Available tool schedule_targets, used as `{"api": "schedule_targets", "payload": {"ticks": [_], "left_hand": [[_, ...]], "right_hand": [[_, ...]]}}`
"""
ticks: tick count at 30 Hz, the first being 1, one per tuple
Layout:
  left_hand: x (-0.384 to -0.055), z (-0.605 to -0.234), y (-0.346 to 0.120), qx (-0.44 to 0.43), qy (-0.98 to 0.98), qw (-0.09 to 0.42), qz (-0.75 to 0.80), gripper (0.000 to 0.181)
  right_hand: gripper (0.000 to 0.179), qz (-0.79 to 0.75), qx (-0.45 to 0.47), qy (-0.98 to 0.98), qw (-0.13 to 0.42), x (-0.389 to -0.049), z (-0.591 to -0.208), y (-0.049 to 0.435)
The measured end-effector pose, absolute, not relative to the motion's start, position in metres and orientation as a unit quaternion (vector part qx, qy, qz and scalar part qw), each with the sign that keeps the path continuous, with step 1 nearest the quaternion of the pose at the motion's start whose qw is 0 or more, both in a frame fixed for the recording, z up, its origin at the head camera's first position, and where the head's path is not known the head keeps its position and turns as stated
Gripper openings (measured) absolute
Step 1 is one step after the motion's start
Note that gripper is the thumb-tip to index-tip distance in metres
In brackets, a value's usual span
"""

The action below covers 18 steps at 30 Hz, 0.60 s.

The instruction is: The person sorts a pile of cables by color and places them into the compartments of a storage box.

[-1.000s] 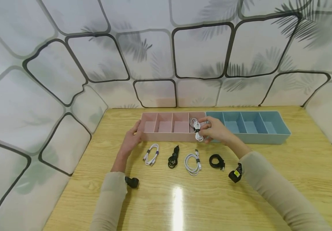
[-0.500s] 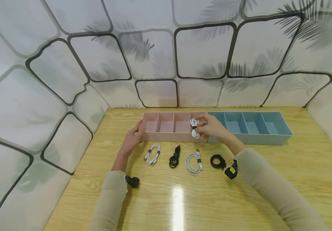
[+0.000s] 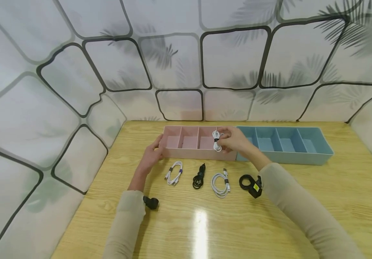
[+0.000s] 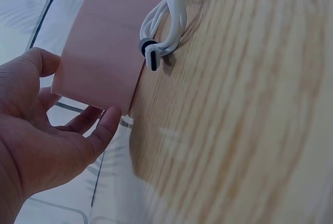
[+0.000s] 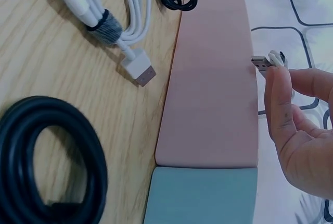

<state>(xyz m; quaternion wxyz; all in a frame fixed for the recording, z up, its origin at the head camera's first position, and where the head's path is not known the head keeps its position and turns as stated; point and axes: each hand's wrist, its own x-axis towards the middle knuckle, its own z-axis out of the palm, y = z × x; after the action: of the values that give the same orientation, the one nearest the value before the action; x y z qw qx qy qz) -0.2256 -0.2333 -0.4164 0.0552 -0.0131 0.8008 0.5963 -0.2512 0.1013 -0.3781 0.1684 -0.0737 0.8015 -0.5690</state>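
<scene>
My right hand [image 3: 234, 139] pinches a coiled white cable [image 3: 216, 140] bound with a black tie, above the right part of the pink divided box [image 3: 199, 154]. In the right wrist view, the metal USB plug [image 5: 260, 63] of this cable sticks out past the fingertips; most of the coil is hidden. My left hand [image 3: 151, 155] holds the left end of the pink box. In the left wrist view its bent fingers [image 4: 106, 125] touch the end of that box. The three left compartments show bare floors; my right hand mostly covers the fourth.
A blue divided box [image 3: 297, 157] adjoins the pink one on the right. In front lie a white cable [image 3: 169, 176], a black cable [image 3: 198, 180], a white cable [image 3: 216, 187] and a black cable [image 3: 244, 180]. A patterned wall backdrop [image 3: 179, 104] stands behind the wooden table [image 3: 173, 230].
My right hand has moved left across the pink box with the white cable, and the coil now hangs more upright. The left hand stays at the box's end. The head view has shifted slightly.
</scene>
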Motion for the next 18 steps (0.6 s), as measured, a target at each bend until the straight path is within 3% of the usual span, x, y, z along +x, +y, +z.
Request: {"api": "schedule_targets", "payload": {"ticks": [18], "left_hand": [[-0.233,-0.439,-0.238,-0.008,0.808,0.027,0.588,0.053]], "right_hand": [[0.058,-0.562,-0.073,0.81,0.15,-0.265,-0.386,0.093]]}}
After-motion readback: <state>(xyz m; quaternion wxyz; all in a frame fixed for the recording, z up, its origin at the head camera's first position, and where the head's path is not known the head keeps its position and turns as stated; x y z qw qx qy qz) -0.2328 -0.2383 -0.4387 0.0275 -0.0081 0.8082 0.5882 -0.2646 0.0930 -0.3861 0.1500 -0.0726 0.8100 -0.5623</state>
